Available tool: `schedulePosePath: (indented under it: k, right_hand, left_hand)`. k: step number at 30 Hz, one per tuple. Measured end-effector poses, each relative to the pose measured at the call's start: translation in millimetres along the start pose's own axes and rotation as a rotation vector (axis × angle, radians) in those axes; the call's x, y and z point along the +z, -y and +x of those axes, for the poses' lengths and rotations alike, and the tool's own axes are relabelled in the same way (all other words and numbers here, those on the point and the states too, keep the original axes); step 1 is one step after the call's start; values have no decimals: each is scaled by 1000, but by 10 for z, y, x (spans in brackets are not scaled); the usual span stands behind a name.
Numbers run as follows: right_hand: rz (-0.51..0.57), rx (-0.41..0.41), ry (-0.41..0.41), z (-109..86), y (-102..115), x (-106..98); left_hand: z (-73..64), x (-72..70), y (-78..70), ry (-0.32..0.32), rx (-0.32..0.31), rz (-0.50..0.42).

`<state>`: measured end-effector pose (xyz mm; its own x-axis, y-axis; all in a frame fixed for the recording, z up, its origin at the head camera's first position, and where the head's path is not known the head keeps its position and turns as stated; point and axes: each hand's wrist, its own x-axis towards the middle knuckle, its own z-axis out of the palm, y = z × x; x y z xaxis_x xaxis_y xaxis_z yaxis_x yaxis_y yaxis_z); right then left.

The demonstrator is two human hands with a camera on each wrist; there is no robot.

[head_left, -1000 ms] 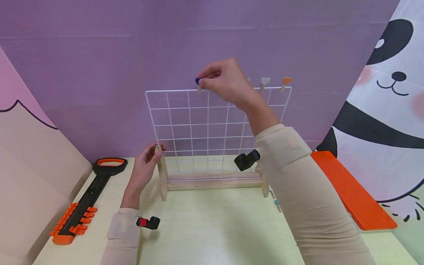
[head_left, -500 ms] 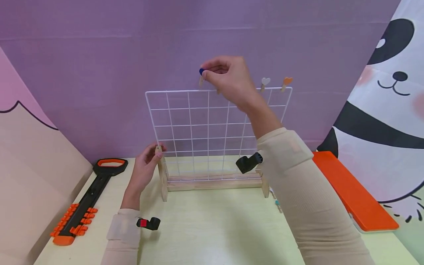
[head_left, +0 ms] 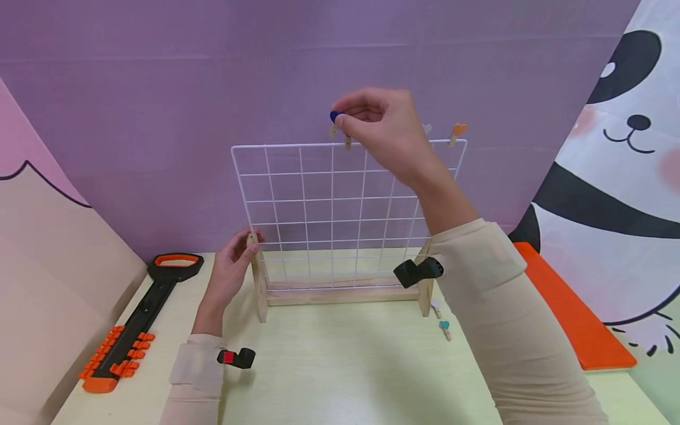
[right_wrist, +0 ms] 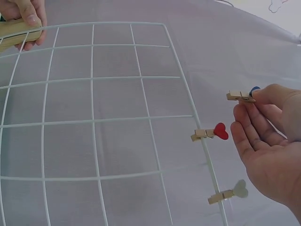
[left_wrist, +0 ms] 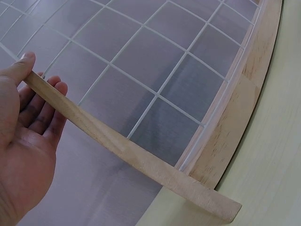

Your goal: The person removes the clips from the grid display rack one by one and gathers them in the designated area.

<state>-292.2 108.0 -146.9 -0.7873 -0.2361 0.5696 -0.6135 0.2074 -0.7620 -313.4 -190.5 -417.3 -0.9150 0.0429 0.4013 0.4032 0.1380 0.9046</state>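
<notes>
My right hand [head_left: 390,133] pinches a small wooden clothespin with a blue heart [right_wrist: 240,96] between thumb and fingers. In the right wrist view that clothespin is off the white wire grid [right_wrist: 96,146], out beyond its top edge. A red-heart clothespin [right_wrist: 219,132] and a pale grey-heart one [right_wrist: 240,189] are clipped along this edge, and an orange-heart one [head_left: 459,130] sits near the right corner. My left hand [head_left: 228,271] holds the top of the wooden stand's left upright [left_wrist: 127,148], thumb on one side and fingers behind.
On the table [head_left: 319,366], right of the stand, lie a teal-heart clothespin [head_left: 445,329] and a pale one [head_left: 436,308]. A black tool with orange prongs [head_left: 143,313] lies at the left. An orange panel [head_left: 579,319] is at the right, partly behind my sleeve.
My right hand has lifted the blue-heart clothespin off the grid's top wire and moved right with it. The left hand keeps its hold on the upright.
</notes>
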Motion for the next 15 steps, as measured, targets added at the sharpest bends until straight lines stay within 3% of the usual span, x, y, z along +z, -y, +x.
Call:
schedulePosePath:
  k: [15]
  right_hand:
    - [-57,30,-15,-295,-81,-250]
  left_hand:
    - [-9,-28,-2,-5,-20,-6]
